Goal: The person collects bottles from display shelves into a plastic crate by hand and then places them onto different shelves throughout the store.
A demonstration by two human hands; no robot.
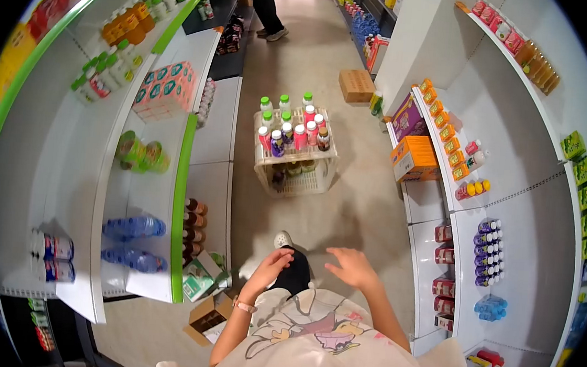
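Observation:
My left hand point(272, 267) is held in front of my body with its fingers loosely stretched and nothing in them. Across from it, my right hand point(352, 267) is also empty, its thumb apart from the fingers. Neither touches any goods. Ahead of both hands, on the floor, stands a white plastic crate point(300, 183). Several bottles stand upright on it: green-capped bottles point(284, 103) at the back, pink bottles point(300, 137) with white caps, a purple bottle point(276, 143) and a brown bottle point(323, 139) at the front. More bottles show dimly inside.
Shelves line both sides of the aisle, with blue bottle packs point(135, 227) at left and purple bottles point(488, 252) at right. Cardboard boxes lie on the floor, an open one point(210, 315) and a closed one point(356, 86). Another person's legs point(265, 5) show far ahead.

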